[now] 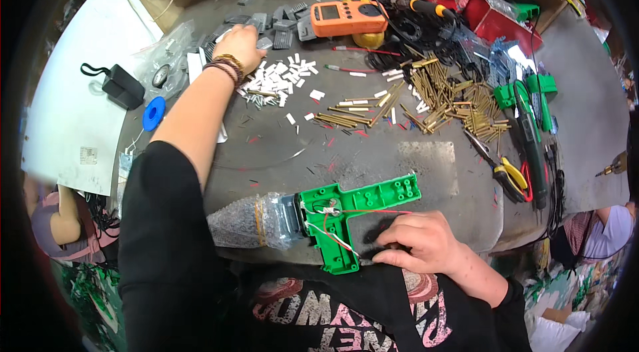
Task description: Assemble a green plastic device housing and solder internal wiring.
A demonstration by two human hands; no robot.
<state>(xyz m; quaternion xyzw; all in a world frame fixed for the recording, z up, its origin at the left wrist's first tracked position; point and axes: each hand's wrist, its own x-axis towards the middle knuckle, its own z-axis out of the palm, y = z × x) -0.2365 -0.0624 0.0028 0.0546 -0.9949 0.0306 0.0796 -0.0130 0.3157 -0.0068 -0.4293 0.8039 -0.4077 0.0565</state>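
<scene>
My left hand [239, 49] is stretched out to the far left of the bench, at the edge of a pile of grey plastic parts [283, 36]. Its fingertips are hidden behind the hand. Close to me lies a green plastic housing half [336, 209], shaped like a pistol grip, with red and white wires inside it. A bundle in clear bubble wrap [256, 222] joins its left end. Just right of the housing's handle rests my right hand [416, 242], fingers bent and thumb apart from them, with nothing visible in between. A red wire runs from the housing toward its knuckles.
Small white sleeves [283, 79] lie heaped near my left wrist. Brass-coloured rods [439, 89] are piled right of centre. Behind stands an orange multimeter [347, 19]. Yellow-handled pliers [509, 179] and a dark electric screwdriver [531, 152] lie at right, a blue spool [154, 114] at left.
</scene>
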